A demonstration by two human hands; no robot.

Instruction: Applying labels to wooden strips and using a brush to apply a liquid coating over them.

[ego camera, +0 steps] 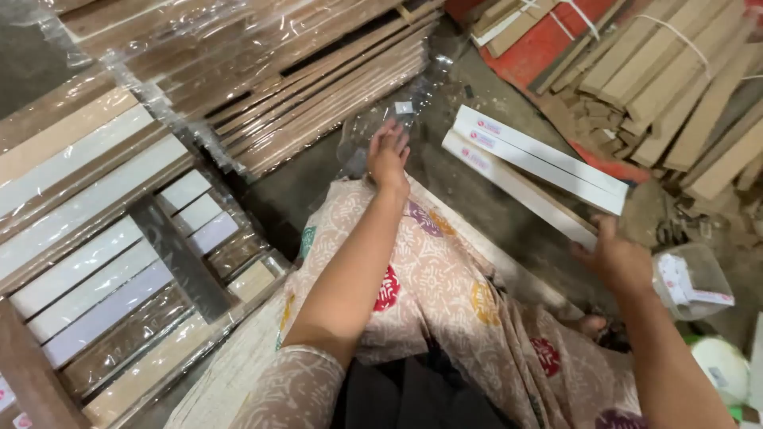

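Note:
My left hand (388, 156) reaches forward over my patterned knee, fingers spread, touching a piece of clear plastic film (367, 127) on the floor. My right hand (617, 258) is at the near end of two long white boards (534, 163) that lie side by side on the floor; its fingers touch the end of the nearer board. Whether it grips the board cannot be told. My lap is covered by a beige floral cloth (433, 278).
Plastic-wrapped stacks of brown and white boards (103, 230) fill the left. More wrapped wooden strips (318, 79) lie ahead. Bundled cardboard strips (675, 71) rest on a red surface at upper right. A clear plastic container (693, 280) sits beside my right hand.

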